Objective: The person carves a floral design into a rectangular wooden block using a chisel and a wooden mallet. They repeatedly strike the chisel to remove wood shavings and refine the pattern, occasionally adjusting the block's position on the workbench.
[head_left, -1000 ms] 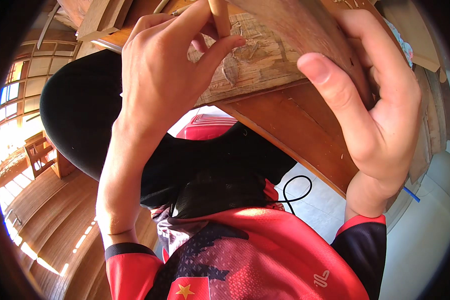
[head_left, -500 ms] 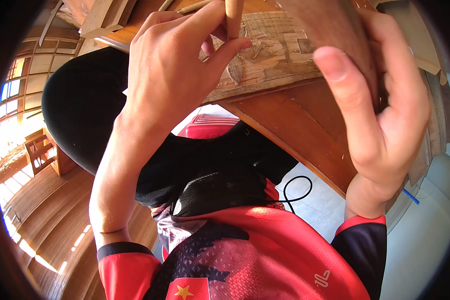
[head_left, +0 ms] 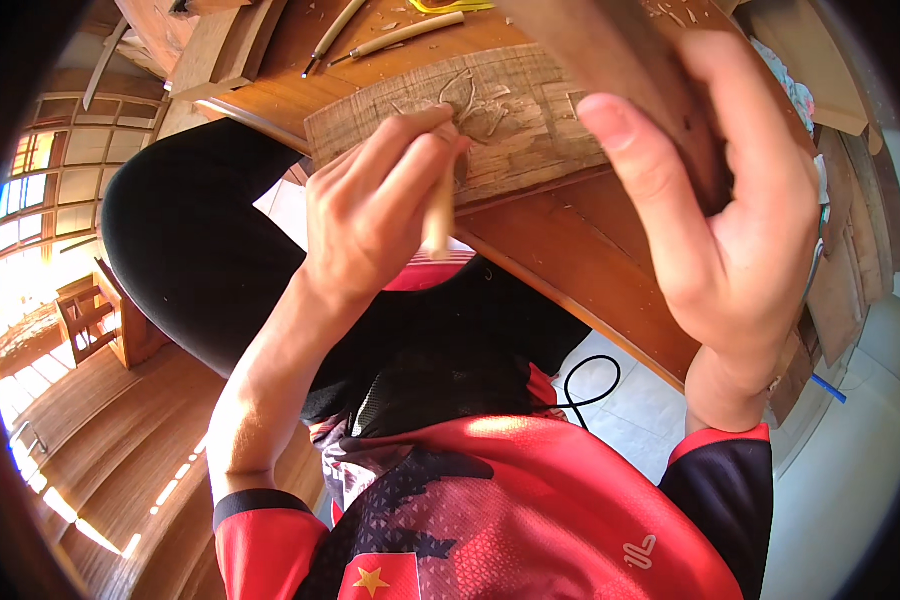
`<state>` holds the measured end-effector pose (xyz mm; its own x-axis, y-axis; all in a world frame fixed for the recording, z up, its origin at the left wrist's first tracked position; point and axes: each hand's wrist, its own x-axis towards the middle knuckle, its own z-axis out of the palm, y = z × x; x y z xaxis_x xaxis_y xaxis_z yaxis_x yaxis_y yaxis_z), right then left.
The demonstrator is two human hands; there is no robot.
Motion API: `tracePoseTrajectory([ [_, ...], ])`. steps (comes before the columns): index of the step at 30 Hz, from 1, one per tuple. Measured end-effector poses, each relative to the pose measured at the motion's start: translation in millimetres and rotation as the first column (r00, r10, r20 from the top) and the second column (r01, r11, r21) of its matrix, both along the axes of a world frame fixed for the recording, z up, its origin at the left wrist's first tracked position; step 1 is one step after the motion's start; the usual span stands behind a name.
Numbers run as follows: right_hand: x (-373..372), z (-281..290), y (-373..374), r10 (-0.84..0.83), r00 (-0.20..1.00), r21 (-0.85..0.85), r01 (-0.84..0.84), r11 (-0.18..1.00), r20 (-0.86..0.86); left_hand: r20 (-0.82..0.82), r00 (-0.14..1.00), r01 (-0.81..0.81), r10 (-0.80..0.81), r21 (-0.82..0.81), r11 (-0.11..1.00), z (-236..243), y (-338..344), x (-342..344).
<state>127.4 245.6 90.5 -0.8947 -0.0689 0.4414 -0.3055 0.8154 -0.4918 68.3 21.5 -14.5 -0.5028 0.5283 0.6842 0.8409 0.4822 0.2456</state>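
Observation:
My left hand [head_left: 370,205] is closed around a wooden-handled carving chisel [head_left: 438,220]. The handle's butt points toward me, and my fingers hide the blade end, which is over a pale wooden board [head_left: 365,115]. Cut marks, a leaf-like carved shape and loose shavings show on the board's face. At the right, my right hand [head_left: 735,235] wraps round a long dark-brown piece of wood [head_left: 635,85], thumb on the near side. This piece is raised above the board's right end, blurred toward its far end; its full shape is cut off by the frame.
The board lies on a brown wooden table [head_left: 580,245] whose near edge runs slantwise. Two more carving tools, one a wooden-handled chisel [head_left: 410,35], lie beyond the board near a yellow item [head_left: 450,5]. Stacked wood pieces [head_left: 235,45] stand far left; planks [head_left: 840,250] lean at right.
My left hand has come nearer to me, and the chisel has gone from upright to tilted with its butt toward me. My right hand still grips the dark wood, shifted slightly left.

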Motion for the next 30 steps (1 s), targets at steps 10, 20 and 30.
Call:
tracePoseTrajectory([
  [10,-24,-31,9,0.213,0.952,-0.399,-0.112,0.91,0.22,0.553,0.833,-0.191,0.024,0.246,0.95,45,-17,-20],
  [20,-39,-63,-7,0.323,0.8,-0.695,0.157,0.701,0.506,0.747,0.66,0.16,-0.076,-0.04,0.986,69,-43,-45],
  [30,-60,-66,24,0.143,0.833,-0.669,0.315,0.674,0.535,0.67,0.651,0.632,-0.357,-0.217,0.744,69,-16,-107],
])
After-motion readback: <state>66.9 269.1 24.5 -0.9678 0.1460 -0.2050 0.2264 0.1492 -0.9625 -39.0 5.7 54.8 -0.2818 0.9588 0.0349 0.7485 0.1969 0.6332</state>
